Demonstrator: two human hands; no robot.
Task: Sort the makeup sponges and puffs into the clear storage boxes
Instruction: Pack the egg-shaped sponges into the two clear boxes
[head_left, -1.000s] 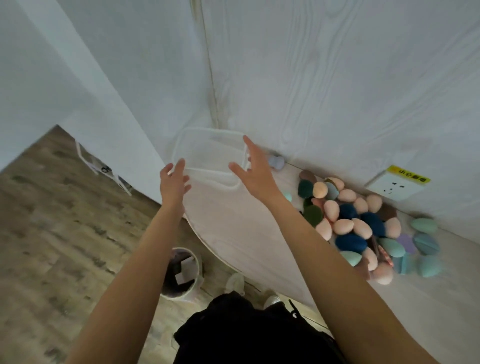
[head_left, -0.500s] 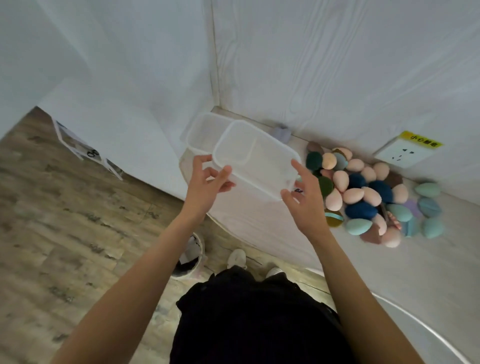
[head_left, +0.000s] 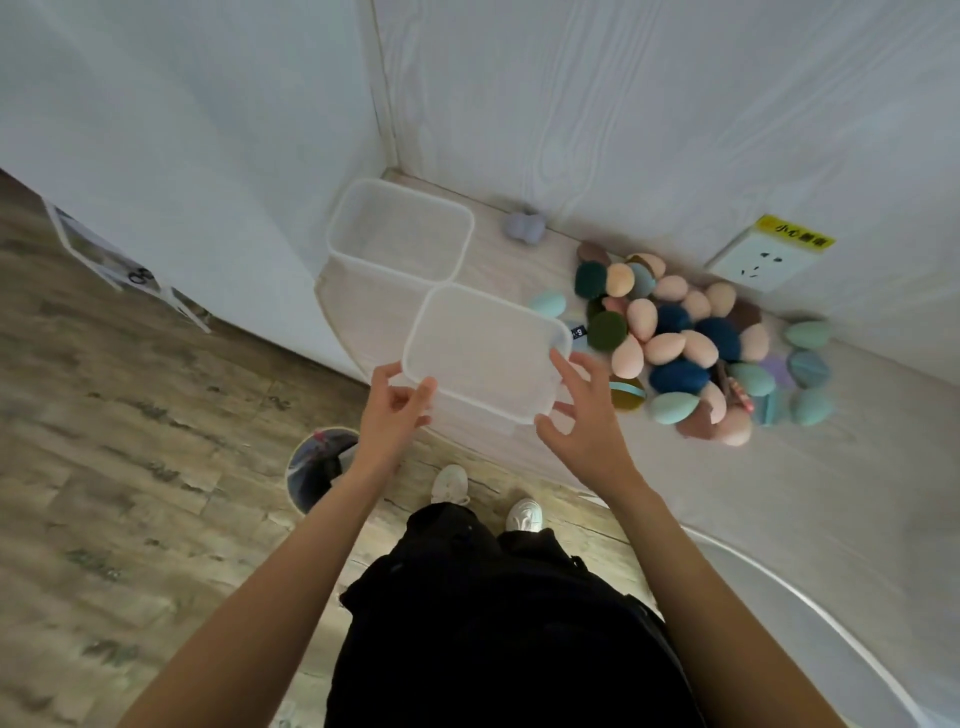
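The near box (head_left: 485, 353) is sitting at the surface's front left edge, the far box (head_left: 400, 228) in the back corner, the sponges (head_left: 675, 338) heaped along the wall. It looks light, thin and slick, so I'd be taking it by the rim corners. Left hand (head_left: 392, 415) is pinching the near-left corner; right hand (head_left: 582, 421) is hovering loose-fingered, gripping nothing.

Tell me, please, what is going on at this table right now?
A person is setting out clear storage boxes on the pale table. The left hand pinches the near box at its corner, while the right hand hovers open at its other near corner. A second empty box sits behind it in the corner. The pile of sponges and puffs lies unsorted to the right; a lone grey sponge rests by the wall.
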